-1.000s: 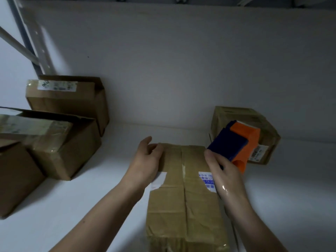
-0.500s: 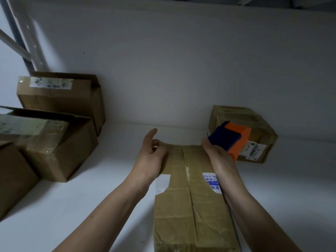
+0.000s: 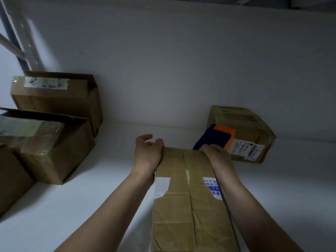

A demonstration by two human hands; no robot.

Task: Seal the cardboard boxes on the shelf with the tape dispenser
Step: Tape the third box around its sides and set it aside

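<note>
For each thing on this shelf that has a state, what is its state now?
Long brown cardboard box: flaps closed, tape along the seam.
Blue and orange tape dispenser: gripped, at the box's far end.
Right hand: grips the dispenser.
Left hand: holds the box's far left corner.
Rear left cardboard box: flap open.
Small labelled cardboard box: taped shut.

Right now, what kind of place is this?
Probably a stockroom or shipping storage rack: a white shelf on a metal rack upright, several labelled cardboard boxes, and a tape dispenser in the right hand.
</note>
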